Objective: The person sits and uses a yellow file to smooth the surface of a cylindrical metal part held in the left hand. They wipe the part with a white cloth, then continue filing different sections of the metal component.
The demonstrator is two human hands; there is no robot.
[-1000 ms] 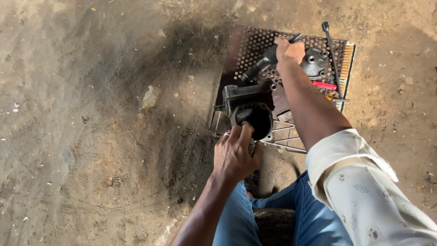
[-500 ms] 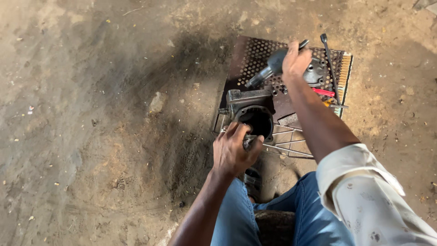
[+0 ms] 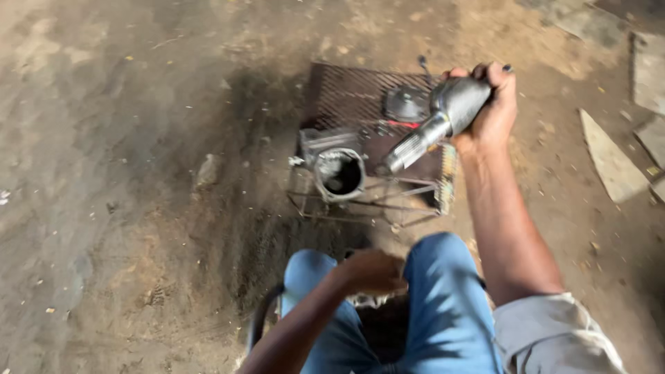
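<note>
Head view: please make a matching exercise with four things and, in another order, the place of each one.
Things:
1. grey metal splined shaft
2. round dark open-topped metal housing
3. left hand
4. perforated metal grate

Places:
A. between the knees in blue jeans
B. on the dirt ground, under the parts
C. gripped in the right hand, above the grate
D. at the grate's near left edge

Pairs: 1-C, 2-D, 3-A, 4-B
</note>
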